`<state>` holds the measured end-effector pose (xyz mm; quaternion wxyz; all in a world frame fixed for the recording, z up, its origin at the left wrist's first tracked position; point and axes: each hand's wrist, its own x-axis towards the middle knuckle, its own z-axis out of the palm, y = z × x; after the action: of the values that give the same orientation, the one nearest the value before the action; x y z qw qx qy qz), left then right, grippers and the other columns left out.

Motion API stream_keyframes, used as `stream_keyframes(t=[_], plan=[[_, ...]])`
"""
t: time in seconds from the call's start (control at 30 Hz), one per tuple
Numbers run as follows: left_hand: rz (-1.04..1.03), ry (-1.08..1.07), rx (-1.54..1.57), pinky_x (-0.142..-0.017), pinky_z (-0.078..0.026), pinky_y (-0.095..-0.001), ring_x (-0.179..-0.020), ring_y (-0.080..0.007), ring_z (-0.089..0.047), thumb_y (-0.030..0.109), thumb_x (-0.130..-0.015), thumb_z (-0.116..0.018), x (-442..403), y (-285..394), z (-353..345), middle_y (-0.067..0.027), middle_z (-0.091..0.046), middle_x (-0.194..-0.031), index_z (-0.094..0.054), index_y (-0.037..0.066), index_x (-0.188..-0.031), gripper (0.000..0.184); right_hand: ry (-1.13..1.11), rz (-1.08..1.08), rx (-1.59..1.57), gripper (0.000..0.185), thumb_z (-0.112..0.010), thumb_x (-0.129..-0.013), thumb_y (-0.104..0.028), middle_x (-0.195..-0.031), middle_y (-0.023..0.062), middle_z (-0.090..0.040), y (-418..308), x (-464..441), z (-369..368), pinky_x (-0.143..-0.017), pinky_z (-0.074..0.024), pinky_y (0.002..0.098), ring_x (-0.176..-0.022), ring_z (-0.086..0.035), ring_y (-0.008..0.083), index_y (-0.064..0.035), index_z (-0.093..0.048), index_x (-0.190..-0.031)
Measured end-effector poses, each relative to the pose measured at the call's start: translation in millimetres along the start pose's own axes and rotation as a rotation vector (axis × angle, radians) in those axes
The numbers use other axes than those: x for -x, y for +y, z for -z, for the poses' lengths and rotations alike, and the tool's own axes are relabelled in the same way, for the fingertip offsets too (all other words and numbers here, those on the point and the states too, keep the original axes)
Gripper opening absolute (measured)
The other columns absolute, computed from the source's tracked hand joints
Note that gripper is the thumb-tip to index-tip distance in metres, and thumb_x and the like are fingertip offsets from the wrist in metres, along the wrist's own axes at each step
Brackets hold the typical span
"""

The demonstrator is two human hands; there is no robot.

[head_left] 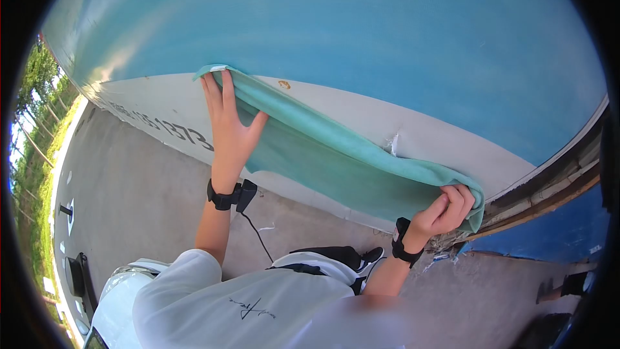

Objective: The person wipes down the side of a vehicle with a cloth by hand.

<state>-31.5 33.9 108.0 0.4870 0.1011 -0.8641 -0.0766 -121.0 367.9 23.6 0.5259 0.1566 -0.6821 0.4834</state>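
A green cloth [342, 148] stretches slantwise along a wall painted blue above and white below. Its upper edge is folded over in a thick roll. My left hand [229, 123] lies against the cloth's upper left end, fingers straight and thumb spread away, pressing it to the wall. A small white tag [219, 68] shows just above those fingertips. At the lower right end, my right hand [449, 210] has its fingers curled on the cloth and grips it. Black straps circle both wrists, and the left one carries a small black device [245, 195] with a cable.
The wall's blue part [361, 19] bears a brown spot [284, 84] near its lower border. Black digits [181, 132] are printed on the white band. Torn white material [394, 144] sticks out above the cloth. Concrete ground [148, 161], a white vehicle [119, 297] and another person's leg [555, 291] appear below.
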Motion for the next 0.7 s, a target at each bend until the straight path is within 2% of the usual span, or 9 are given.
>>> stream_keyframes(t=[0.07,0.17,0.3,0.47,0.7], plan=[[0.026,-0.013,0.006,-0.116,-0.018,-0.0475,-0.147,-0.0427,-0.007,0.021,-0.082,-0.072,5.1,-2.3,-3.2,-0.0268,-0.004,-0.159,-0.015,0.008,-0.154,0.093,0.017,0.005,0.007,0.018,-0.046,-0.080,0.005,-0.093,0.0161,-0.056,-8.1,-2.8,-3.4,-0.075,-0.0445,0.0367,-0.084,-0.054,0.0307,0.0037,-0.062,-0.088],[0.069,-0.019,0.100,-0.115,-0.017,-0.0541,-0.145,-0.0500,-0.003,0.023,-0.080,-0.075,11.1,-1.3,-5.9,-0.0291,-0.005,-0.158,-0.017,0.007,-0.154,0.095,0.017,0.027,0.065,0.022,-0.045,-0.079,0.011,-0.094,0.0161,-0.056,-12.3,-8.0,-4.8,-0.076,-0.0446,0.0362,-0.086,-0.055,0.0310,0.0036,-0.063,-0.089],[0.091,-0.035,0.157,-0.116,-0.015,-0.0522,-0.146,-0.0472,-0.003,0.017,-0.085,-0.069,14.4,1.5,-2.9,-0.0290,-0.004,-0.158,-0.016,0.008,-0.154,0.087,-0.015,-0.058,0.129,0.019,-0.046,-0.080,0.011,-0.090,0.0144,-0.058,-20.5,-16.5,3.2,-0.073,-0.0454,0.0352,-0.083,-0.057,0.0291,0.0039,-0.061,-0.087],[0.080,-0.025,0.216,-0.116,-0.017,-0.0472,-0.147,-0.0427,-0.009,0.008,-0.091,-0.054,16.0,4.0,7.1,-0.0275,-0.010,-0.158,-0.024,0.008,-0.153,0.069,-0.085,-0.306,0.114,0.012,-0.048,-0.079,0.008,-0.076,0.0101,-0.060,-12.5,-17.5,17.1,-0.064,-0.0440,0.0338,-0.069,-0.057,0.0259,0.0026,-0.059,-0.082],[0.128,0.028,0.220,-0.116,-0.020,-0.0445,-0.146,-0.0406,-0.018,0.006,-0.092,-0.050,21.5,11.1,6.9,-0.0260,-0.019,-0.157,-0.032,0.008,-0.149,0.060,-0.236,-0.428,0.204,0.017,-0.047,-0.078,0.001,-0.059,0.0074,-0.057,-2.3,-18.4,35.8,-0.052,-0.0365,0.0297,-0.053,-0.052,0.0180,-0.0010,-0.061,-0.070]])
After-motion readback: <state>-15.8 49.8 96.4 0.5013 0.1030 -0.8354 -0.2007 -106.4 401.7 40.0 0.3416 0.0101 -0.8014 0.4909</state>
